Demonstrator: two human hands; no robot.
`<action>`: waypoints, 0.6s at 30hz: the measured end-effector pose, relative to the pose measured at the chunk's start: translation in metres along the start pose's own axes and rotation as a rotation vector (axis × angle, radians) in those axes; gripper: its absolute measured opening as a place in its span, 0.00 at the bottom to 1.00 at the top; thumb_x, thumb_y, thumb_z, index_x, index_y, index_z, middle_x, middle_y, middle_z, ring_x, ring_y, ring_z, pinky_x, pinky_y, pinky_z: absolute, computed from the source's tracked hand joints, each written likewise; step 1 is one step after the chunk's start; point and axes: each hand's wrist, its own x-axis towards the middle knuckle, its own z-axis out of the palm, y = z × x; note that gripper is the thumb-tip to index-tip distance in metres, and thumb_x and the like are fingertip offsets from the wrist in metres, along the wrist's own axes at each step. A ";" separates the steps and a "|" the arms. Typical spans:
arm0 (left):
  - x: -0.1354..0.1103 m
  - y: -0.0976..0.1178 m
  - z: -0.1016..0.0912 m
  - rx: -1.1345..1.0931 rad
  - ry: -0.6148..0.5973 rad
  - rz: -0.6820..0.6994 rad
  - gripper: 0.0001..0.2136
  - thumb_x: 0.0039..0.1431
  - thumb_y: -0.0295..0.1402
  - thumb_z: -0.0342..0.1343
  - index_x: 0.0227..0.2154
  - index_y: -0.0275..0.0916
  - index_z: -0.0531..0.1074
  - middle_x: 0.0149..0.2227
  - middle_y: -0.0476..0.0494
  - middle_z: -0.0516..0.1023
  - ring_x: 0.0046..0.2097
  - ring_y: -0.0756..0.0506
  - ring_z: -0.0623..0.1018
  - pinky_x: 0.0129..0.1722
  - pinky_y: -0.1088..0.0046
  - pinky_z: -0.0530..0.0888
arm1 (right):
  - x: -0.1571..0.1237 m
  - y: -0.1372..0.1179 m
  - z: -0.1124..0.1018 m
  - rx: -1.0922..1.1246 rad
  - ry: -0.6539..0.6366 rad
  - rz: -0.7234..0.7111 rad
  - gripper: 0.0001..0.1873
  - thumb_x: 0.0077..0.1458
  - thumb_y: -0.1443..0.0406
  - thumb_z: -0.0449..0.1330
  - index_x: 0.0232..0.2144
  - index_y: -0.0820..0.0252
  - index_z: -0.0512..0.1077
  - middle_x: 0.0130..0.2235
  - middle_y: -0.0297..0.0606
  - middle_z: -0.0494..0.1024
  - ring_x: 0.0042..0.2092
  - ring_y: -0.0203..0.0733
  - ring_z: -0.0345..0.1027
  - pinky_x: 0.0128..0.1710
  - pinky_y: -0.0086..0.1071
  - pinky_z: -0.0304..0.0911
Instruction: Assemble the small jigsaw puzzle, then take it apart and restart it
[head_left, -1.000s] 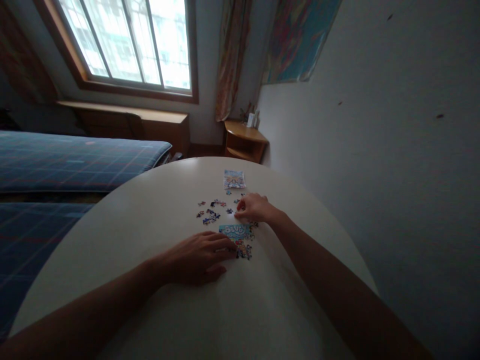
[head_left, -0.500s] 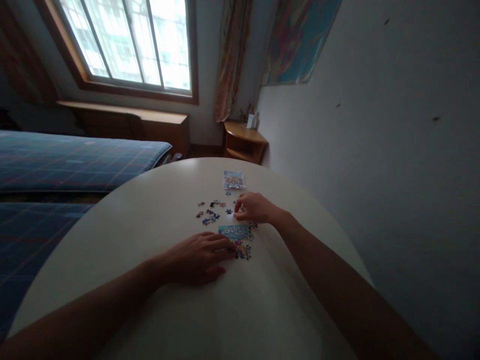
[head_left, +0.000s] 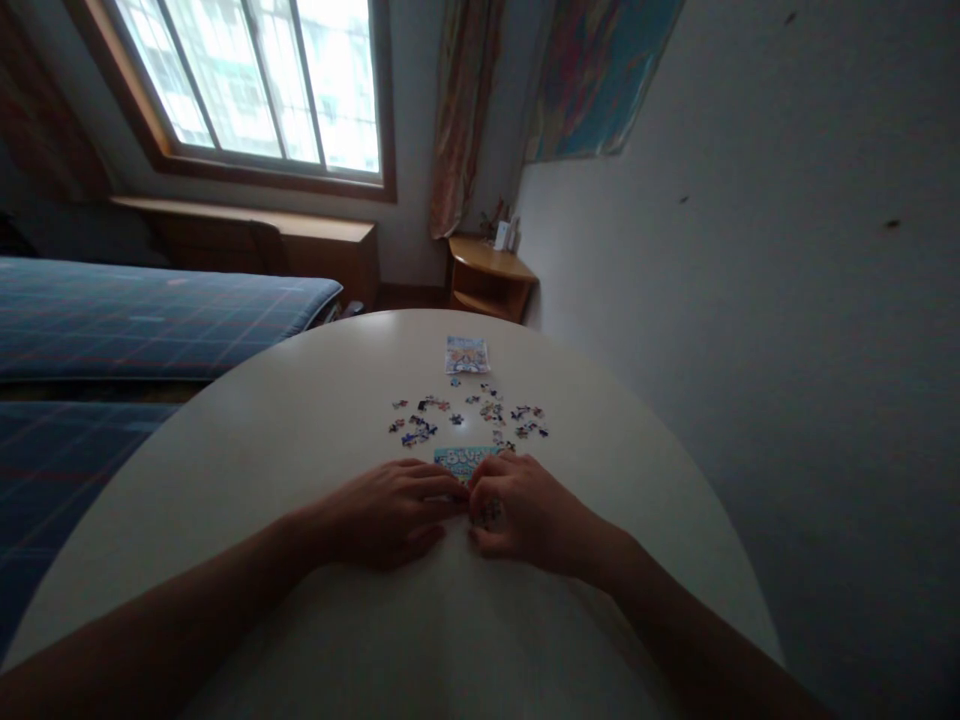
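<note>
across the white desk point(head_left: 330, 385), right hand point(head_left: 534, 515) has come back beside left hand point(head_left: 390, 512); reads as a switch from picking to fitting. left grip loosely spread, fingertips at the left side of the part-joined puzzle point(head_left: 456, 458). right grip curled over its right side; can't tell if pinching anything. puzzle's between both, lettered strip showing. loose pieces point(head_left: 532, 428) just beyond.

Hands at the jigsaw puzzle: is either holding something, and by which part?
The left hand lies outstretched over the jigsaw puzzle, gripping nothing visible. Whether the right hand holds anything, or where, cannot be told: the hand itself blocks the view.
</note>
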 end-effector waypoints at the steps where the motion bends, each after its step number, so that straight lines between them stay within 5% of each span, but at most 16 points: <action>1: 0.000 0.000 0.000 -0.007 0.007 0.001 0.19 0.60 0.27 0.53 0.54 0.44 0.67 0.56 0.43 0.74 0.56 0.41 0.74 0.58 0.58 0.70 | -0.002 0.000 0.002 0.007 -0.001 0.002 0.06 0.46 0.68 0.69 0.29 0.57 0.77 0.41 0.36 0.79 0.44 0.43 0.70 0.49 0.39 0.59; 18: 0.000 0.001 0.001 0.012 -0.012 -0.010 0.18 0.60 0.29 0.53 0.54 0.42 0.68 0.56 0.43 0.75 0.56 0.41 0.74 0.58 0.59 0.71 | -0.020 -0.004 -0.001 -0.027 -0.013 0.106 0.13 0.48 0.63 0.70 0.36 0.60 0.73 0.45 0.41 0.75 0.49 0.49 0.66 0.50 0.43 0.60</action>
